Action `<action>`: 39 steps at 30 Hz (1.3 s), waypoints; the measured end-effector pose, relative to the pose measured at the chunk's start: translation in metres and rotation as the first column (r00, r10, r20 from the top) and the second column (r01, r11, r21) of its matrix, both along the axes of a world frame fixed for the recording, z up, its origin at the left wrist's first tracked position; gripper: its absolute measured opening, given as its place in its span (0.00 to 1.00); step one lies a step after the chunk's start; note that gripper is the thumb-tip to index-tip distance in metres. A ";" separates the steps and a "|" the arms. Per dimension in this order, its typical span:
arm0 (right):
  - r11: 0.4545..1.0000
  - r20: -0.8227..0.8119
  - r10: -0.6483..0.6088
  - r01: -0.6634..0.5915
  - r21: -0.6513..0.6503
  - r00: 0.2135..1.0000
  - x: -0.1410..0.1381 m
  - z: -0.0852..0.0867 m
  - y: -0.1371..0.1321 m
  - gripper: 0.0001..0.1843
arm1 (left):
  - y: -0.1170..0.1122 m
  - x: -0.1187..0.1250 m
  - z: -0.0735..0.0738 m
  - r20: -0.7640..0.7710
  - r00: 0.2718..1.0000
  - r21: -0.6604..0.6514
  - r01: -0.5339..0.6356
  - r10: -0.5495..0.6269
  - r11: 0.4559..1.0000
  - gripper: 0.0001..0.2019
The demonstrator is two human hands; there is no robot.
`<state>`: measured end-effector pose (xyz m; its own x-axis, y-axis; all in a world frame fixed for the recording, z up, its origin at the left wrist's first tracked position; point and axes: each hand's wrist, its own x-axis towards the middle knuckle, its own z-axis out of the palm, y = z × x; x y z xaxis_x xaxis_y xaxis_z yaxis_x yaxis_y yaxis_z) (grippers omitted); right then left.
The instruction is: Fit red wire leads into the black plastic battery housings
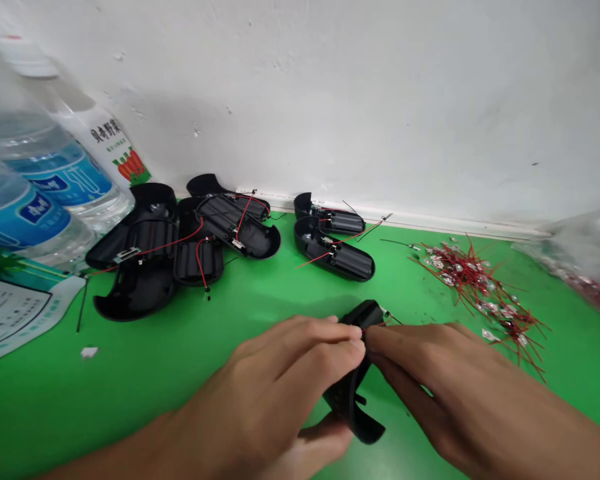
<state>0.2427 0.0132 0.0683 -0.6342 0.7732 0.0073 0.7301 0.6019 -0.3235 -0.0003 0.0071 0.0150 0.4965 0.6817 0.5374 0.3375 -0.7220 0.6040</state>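
An electronics assembly workbench; a green mat (70, 407) against a scuffed white wall (330, 100) holds open black plastic casings (335, 257) and loose red-wired components (475, 287).

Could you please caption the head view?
The left hand and right hand hold a curved black plastic casing above a green surface.

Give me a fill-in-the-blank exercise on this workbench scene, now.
The left hand and right hand hold a ____ plastic casing.
The work surface beneath them is ____.
Red wires lie heaped toward its ____ side.
Behind it rises a ____ wall.

black; green; right; white
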 end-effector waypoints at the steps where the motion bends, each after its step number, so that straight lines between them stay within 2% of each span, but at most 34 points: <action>1: 1.000 0.017 0.000 0.000 -0.003 1.000 0.001 0.001 0.000 0.16 | -0.001 0.001 0.001 -0.003 1.000 -0.002 -0.010 0.010 1.000 0.22; 4: 0.999 0.053 0.009 -0.010 0.032 0.999 0.000 0.000 0.001 0.18 | -0.003 0.002 0.001 -0.001 1.000 -0.011 -0.031 0.031 0.999 0.20; 6: 0.997 0.080 0.012 -0.018 0.075 0.997 0.000 0.000 0.005 0.20 | -0.001 0.002 -0.001 0.011 1.000 -0.044 -0.016 0.016 0.999 0.22; 8: 0.998 0.096 0.023 -0.028 0.052 0.995 0.001 0.001 0.009 0.20 | 0.003 0.001 -0.003 0.022 1.000 -0.106 -0.017 0.019 0.994 0.26; 11: 0.995 0.097 0.096 -0.094 -0.023 0.991 0.007 0.003 0.016 0.17 | 0.010 -0.002 -0.002 0.038 0.999 -0.158 -0.018 0.024 0.987 0.28; 14: 0.985 0.140 0.164 -0.169 0.022 0.976 0.014 0.003 0.018 0.13 | 0.014 -0.004 0.003 0.034 0.999 -0.176 -0.004 0.010 0.984 0.27; 19: 0.959 0.209 0.252 -0.273 0.077 0.945 0.019 -0.002 0.019 0.12 | 0.017 -0.004 0.010 0.034 0.999 -0.136 0.012 -0.007 0.991 0.27; 24: 0.938 0.248 0.323 -0.343 0.044 0.914 0.019 0.001 0.022 0.09 | 0.016 -0.003 0.010 0.052 0.999 -0.067 0.012 -0.008 0.998 0.28; 32: 0.956 0.227 0.293 -0.291 -0.044 0.929 0.013 0.009 0.016 0.15 | 0.008 0.000 0.008 0.060 0.996 -0.095 -0.063 0.069 0.993 0.34; 39: 0.949 0.233 0.287 -0.309 0.063 0.929 0.011 0.013 0.011 0.20 | 0.006 0.004 0.002 0.127 0.988 -0.128 -0.070 0.086 0.989 0.33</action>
<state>0.2535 0.0244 0.0808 -0.8297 0.5505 -0.0922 0.5579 0.8232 -0.1056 0.0041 0.0134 0.0175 0.3698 0.7802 0.5046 0.3014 -0.6144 0.7291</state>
